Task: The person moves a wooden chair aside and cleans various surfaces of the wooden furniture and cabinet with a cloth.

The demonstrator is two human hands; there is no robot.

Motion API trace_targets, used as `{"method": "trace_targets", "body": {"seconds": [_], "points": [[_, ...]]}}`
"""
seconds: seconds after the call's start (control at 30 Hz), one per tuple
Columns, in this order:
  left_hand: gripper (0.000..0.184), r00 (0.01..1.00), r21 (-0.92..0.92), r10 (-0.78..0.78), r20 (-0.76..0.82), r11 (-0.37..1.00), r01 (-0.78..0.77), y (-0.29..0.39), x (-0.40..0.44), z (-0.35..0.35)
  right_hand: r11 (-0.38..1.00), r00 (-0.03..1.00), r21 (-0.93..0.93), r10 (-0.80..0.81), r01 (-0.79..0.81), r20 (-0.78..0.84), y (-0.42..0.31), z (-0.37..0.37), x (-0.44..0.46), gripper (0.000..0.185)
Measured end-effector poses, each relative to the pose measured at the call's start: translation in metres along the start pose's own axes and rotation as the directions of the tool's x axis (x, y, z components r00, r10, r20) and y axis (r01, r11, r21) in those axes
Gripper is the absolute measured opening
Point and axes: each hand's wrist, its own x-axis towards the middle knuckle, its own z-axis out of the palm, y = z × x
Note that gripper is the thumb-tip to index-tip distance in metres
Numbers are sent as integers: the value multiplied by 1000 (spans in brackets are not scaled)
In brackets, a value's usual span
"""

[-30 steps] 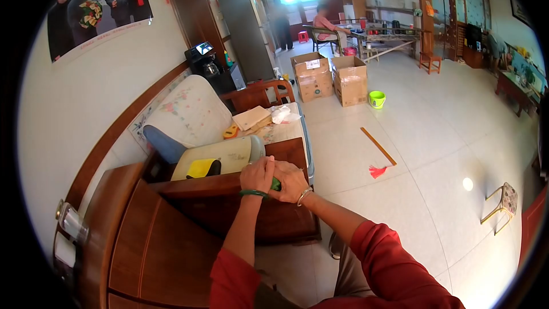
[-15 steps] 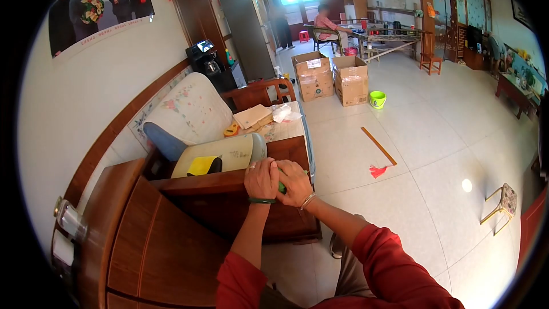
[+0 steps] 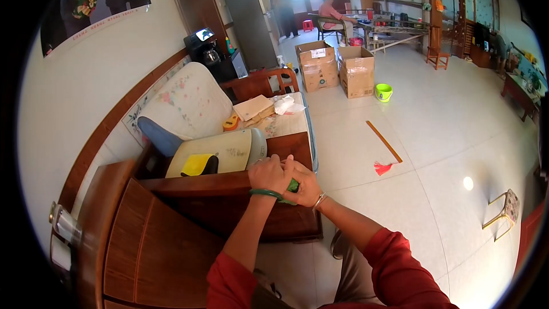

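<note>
My left hand (image 3: 270,174) and my right hand (image 3: 304,184) are pressed together, fingers closed around a crumpled green cloth (image 3: 293,185). Only a small part of the cloth shows between them; the rest is hidden by the hands. Both hands are over the end of the sofa's wooden armrest (image 3: 189,184); whether they touch it I cannot tell. Left of them, a yellow and black cloth (image 3: 199,164) lies on a pale, flat-topped object (image 3: 234,147) behind the armrest.
Close on the left stands a brown wooden cabinet (image 3: 163,246). Papers (image 3: 253,107) and a white plastic bag (image 3: 287,105) lie on the sofa. Two cardboard boxes (image 3: 357,74), a green bucket (image 3: 384,92), a tasselled stick (image 3: 384,141) and a stool (image 3: 504,212) are on the floor. A person (image 3: 330,14) sits farther back.
My hands have shifted slightly, the right one turning and moving a little right and down. More of the green cloth shows between them. The camera view has tilted slightly.
</note>
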Motion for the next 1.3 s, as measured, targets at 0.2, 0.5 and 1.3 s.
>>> {"method": "trace_targets", "body": {"seconds": [0.2, 0.5, 1.3], "points": [[42, 992, 92, 6, 129, 996, -18, 17, 8, 6, 999, 991, 39, 41, -37, -130, 6, 5, -16, 53], [41, 971, 159, 47, 234, 984, -86, 26, 9, 13, 992, 989, 40, 125, -122, -84, 18, 7, -39, 59], [30, 889, 80, 451, 78, 886, -457, 93, -91, 59, 843, 777, 144, 535, -519, -333, 3, 2, -171, 36]]}}
